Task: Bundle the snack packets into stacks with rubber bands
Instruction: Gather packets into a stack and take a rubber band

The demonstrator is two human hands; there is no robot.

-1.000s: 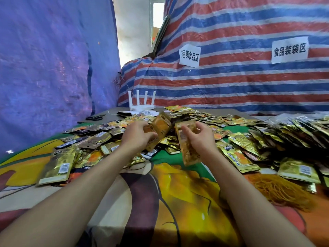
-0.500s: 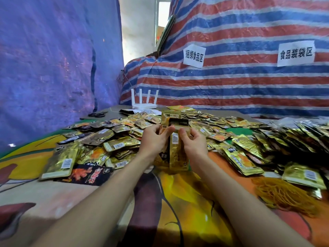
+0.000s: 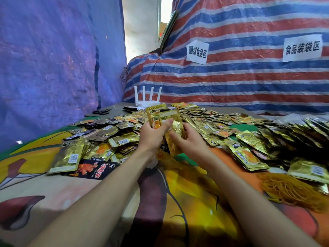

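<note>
A big striped sheet (image 3: 240, 81) in red, blue and white hangs at the back and on the right. A blue sheet (image 3: 44, 68) covers the left side. Between them is a bright gap with a pale wall.

The table cloth (image 3: 192, 207) has big cartoon shapes in yellow, orange and purple. A wide heap of loose snack packets (image 3: 222, 122), mostly shiny gold, lies across the far half of it and piles up thick on the right. It fills the space all around the hands. A fluffy pile of orange rubber bands (image 3: 292, 191) lies on the cloth at the right, next to the heap.

Both arms reach out over the cloth. The left hand (image 3: 153, 138) curls its fingers round a small held stack (image 3: 173, 114) of gold packets, standing up above the heap in the middle. The right hand (image 3: 191, 143) pinches the same stack from the other side, thumb in front and fingers behind.

A white router (image 3: 147, 100) with four sticks stands at the far edge. Black scissors (image 3: 101, 111) lie to its left.

One paper sign (image 3: 197, 51) on the striped sheet reads 捆绑食品区. The other sign (image 3: 302, 48) reads 食品装袋区. A black packet (image 3: 92, 169) with a red leaf lies near the left arm; its writing is too blurry to read.
</note>
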